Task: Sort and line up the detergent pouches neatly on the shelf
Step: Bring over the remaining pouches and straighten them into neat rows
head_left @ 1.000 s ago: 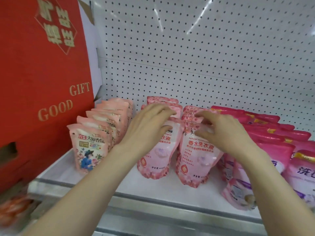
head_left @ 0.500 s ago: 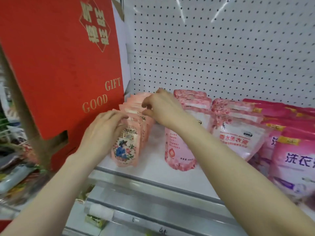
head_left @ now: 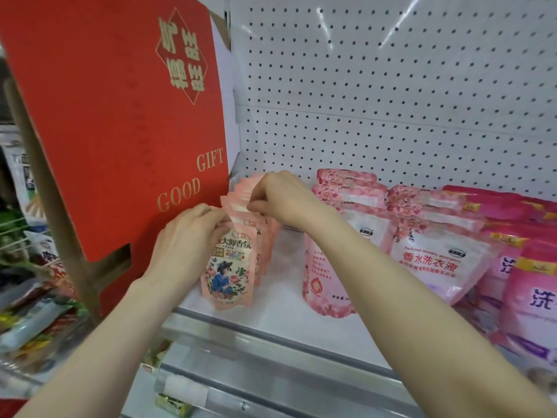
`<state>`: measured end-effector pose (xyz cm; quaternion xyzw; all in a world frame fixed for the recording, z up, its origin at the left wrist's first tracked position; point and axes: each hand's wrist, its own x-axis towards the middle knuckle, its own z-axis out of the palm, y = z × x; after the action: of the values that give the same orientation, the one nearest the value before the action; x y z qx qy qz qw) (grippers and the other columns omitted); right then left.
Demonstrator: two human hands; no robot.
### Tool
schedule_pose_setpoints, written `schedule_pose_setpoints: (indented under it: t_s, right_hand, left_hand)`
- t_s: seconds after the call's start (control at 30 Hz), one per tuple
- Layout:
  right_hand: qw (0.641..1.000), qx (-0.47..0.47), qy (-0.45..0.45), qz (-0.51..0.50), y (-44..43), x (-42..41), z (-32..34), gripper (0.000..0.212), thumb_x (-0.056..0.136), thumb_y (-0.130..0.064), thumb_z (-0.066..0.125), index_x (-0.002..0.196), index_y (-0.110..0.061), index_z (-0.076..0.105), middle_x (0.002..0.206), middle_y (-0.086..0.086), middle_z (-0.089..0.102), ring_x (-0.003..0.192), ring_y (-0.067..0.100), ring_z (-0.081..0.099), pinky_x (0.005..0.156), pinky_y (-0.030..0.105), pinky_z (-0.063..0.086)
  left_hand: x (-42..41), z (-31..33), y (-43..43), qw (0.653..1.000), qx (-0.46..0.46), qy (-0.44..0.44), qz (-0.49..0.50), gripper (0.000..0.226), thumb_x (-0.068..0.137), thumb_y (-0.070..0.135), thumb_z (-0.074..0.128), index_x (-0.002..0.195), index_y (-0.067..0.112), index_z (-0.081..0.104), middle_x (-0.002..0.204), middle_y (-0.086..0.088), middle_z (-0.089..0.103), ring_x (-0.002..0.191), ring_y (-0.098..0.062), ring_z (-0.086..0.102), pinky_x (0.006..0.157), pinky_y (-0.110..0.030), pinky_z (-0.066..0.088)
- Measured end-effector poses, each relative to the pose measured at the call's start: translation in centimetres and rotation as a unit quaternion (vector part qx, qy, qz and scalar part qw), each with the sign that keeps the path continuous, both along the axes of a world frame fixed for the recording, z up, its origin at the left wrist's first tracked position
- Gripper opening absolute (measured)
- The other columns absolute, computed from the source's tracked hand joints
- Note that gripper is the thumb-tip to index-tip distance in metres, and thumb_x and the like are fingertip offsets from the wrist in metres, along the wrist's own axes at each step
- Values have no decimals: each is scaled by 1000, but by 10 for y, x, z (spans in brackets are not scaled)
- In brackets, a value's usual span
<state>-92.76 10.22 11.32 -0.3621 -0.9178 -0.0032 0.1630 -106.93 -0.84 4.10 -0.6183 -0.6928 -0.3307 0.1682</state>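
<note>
The peach pouches stand upright in a front-to-back file at the shelf's left end, just beside a red box. The left hand grips the top left corner of the front pouch, fingers curled round it. The right hand pinches the tops of the pouches behind. To the right, apart from them, stand two files of pink pouches, then magenta pouches, some leaning. A white pegboard backs the shelf.

A red box lettered "GOOD GIFT" fills the upper left. White pegboard spans the upper right. Blurred packets crowd the lower left.
</note>
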Motion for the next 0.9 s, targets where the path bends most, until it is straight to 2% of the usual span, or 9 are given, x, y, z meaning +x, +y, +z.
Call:
schedule_pose_setpoints:
  t_s: [0.1, 0.17, 0.33, 0.47, 0.63, 0.8, 0.9]
  right_hand:
    - [998, 44, -14, -45, 9, -6, 9, 22, 90, -18, 67, 112, -18, 71, 113, 7, 68, 107, 28, 63, 89, 37, 52]
    - [996, 29, -56, -70, 13, -10, 8, 29, 89, -13, 68, 118, -13, 66, 116, 9, 64, 108, 30, 62, 89, 37, 52]
    - [994, -25, -67, -85, 18, -13, 5, 34, 80, -13, 78, 113, -11, 67, 107, 8, 68, 103, 28, 63, 90, 40, 55]
    - [994, -18, -61, -87, 16, -12, 5, 34, 80, -11, 75, 113, -12, 67, 111, 8, 68, 105, 27, 63, 91, 38, 54]
    - [994, 60, 23, -88, 2, 14, 22, 27, 91, -9, 63, 115, -19, 69, 116, 8, 65, 109, 30, 60, 90, 39, 51]
    - [973, 117, 157, -122, -29, 105, 12, 27, 94, -18, 58, 116, -25, 72, 109, -3, 75, 106, 21, 66, 92, 38, 52]
    - [959, 145, 179, -163, -43, 159, -3, 25, 93, -16, 62, 114, -21, 74, 106, -2, 76, 103, 21, 68, 89, 36, 53]
  left_hand:
    - [0, 0, 1, 1000, 3, 0, 3, 13, 92, 33, 58, 98, 25, 65, 89, 10, 56, 86, -21, 56, 65, -37, 49]
    - [-1, 0, 1, 1000, 7, -3, 2, 13, 92, 33, 58, 98, 25, 66, 89, 10, 57, 84, -20, 56, 65, -38, 50]
    - [0, -2, 1, 1000, 19, -17, -4, 12, 92, 33, 60, 98, 25, 67, 91, 10, 58, 87, -20, 57, 66, -39, 50]
    - [3, 0, 2, 999, 23, -24, -5, 12, 92, 31, 61, 99, 24, 67, 94, 10, 61, 88, -22, 59, 67, -39, 51]
    - [8, 4, 2, 1000, 17, -4, -12, 18, 89, 26, 65, 107, 25, 66, 104, 8, 62, 98, -22, 57, 74, -42, 52]
    - [26, 11, 2, 997, 36, 54, -51, 27, 88, 25, 65, 115, 31, 65, 113, 8, 62, 105, -20, 53, 76, -39, 50]
    - [24, 12, 0, 996, -33, 65, -58, 37, 87, 23, 66, 121, 36, 60, 123, 8, 63, 107, -24, 61, 80, -42, 54]
